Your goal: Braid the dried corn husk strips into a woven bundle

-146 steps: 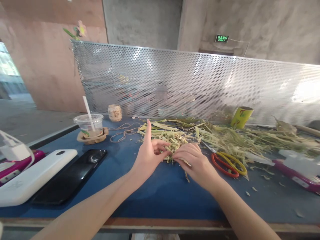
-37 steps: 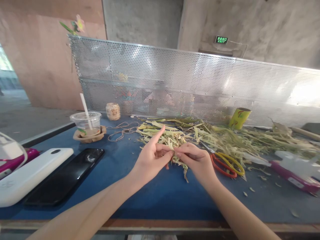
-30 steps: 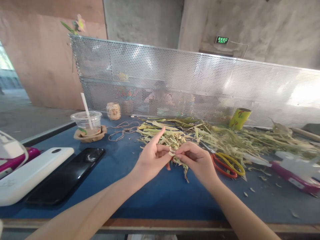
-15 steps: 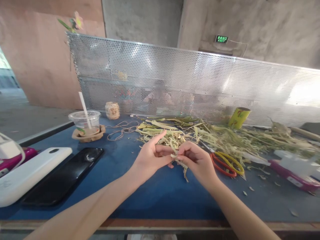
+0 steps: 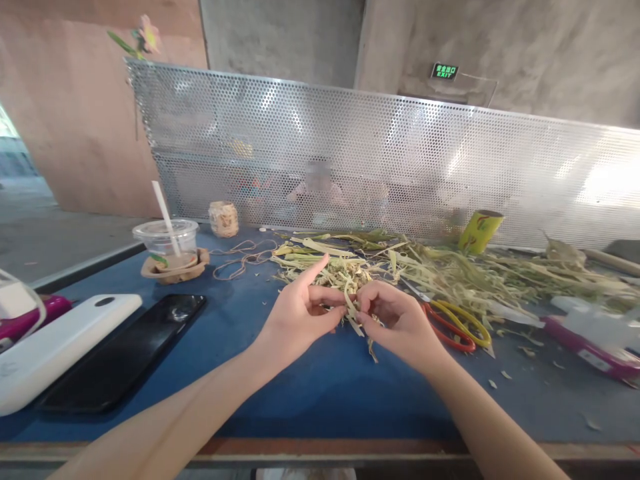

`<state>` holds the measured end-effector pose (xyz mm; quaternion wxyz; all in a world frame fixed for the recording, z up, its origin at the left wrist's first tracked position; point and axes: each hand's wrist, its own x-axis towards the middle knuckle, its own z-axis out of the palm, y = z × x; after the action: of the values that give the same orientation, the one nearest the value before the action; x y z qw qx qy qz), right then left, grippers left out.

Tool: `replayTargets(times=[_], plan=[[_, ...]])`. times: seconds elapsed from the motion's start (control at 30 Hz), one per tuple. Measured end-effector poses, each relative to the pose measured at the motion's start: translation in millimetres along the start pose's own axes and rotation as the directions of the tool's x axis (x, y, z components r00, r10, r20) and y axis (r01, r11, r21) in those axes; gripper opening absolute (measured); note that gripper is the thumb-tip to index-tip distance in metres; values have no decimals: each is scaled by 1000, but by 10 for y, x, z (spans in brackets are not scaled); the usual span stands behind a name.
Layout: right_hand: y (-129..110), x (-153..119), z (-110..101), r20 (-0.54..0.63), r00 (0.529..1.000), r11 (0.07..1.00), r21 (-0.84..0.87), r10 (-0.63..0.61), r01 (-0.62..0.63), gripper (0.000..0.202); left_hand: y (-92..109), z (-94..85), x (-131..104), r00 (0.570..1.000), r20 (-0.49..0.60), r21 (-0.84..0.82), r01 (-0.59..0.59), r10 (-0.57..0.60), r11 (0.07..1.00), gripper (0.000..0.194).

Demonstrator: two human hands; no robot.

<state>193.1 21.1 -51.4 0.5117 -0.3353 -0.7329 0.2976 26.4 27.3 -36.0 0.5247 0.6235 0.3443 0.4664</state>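
Between my two hands is a pale green strip of dried plant leaf (image 5: 353,312). My left hand (image 5: 303,307) pinches it between thumb and fingers, with the index finger pointing up and away. From the other side my right hand (image 5: 393,320) is closed, its thumb and fingertips on the same strip. Behind the fingers lies a heap of shredded dried leaves (image 5: 345,272), partly hidden by my hands. Scissors with red and yellow handles (image 5: 463,323) rest just right of my right hand.
Long dried stalks (image 5: 460,273) spread across the right side, with a yellow-green tube (image 5: 480,232) behind. To the left are a black phone (image 5: 125,353), a white power bank (image 5: 70,347), a lidded cup (image 5: 170,247) and a small jar (image 5: 223,219). A perforated metal screen (image 5: 300,147) borders the back.
The strip has turned from lying sideways to slanting downward between my fingers. My right fingertips have shifted slightly; both hands stay in nearly the same place.
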Motion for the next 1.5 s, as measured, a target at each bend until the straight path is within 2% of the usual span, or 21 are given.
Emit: replayTargets(times=[0.27,0.37,0.53,0.67,0.73,0.9,0.97,1.07,1.23,1.5], plan=[[4,-2,-23,2,999,998,-20,54,-54,14,19,0,-26,998,45,117,-59,54,991,87],[-2,4,-16,-9,996,996,7,94,-94,15,-6,10,-35,993,40,180,-114,109,977,86],[2,6,-7,47,983,975,128,177,-182,16,-93,-1,-15,974,65,241,-224,215,944,81],[19,7,-2,18,985,976,132,170,-171,15,-133,-19,-7,961,82,256,-277,264,926,80],[21,3,0,3,987,981,108,160,-159,15,-119,-16,-12,967,69,250,-256,246,934,80],[-14,-9,4,-36,989,985,103,141,-137,16,-28,2,-29,994,52,172,-100,93,980,83],[-30,-11,5,-48,988,983,113,148,-142,16,-4,3,-30,997,48,143,-70,64,987,85],[-43,-13,5,-48,989,987,82,141,-137,16,13,-4,-29,999,36,128,-41,37,991,84],[-47,-11,-2,-22,998,998,-34,56,-57,13,36,-11,-28,1000,31,151,-6,1,989,86],[-32,-3,-1,-18,1000,990,-142,23,-26,16,37,-12,-18,999,33,154,2,-7,988,86]])
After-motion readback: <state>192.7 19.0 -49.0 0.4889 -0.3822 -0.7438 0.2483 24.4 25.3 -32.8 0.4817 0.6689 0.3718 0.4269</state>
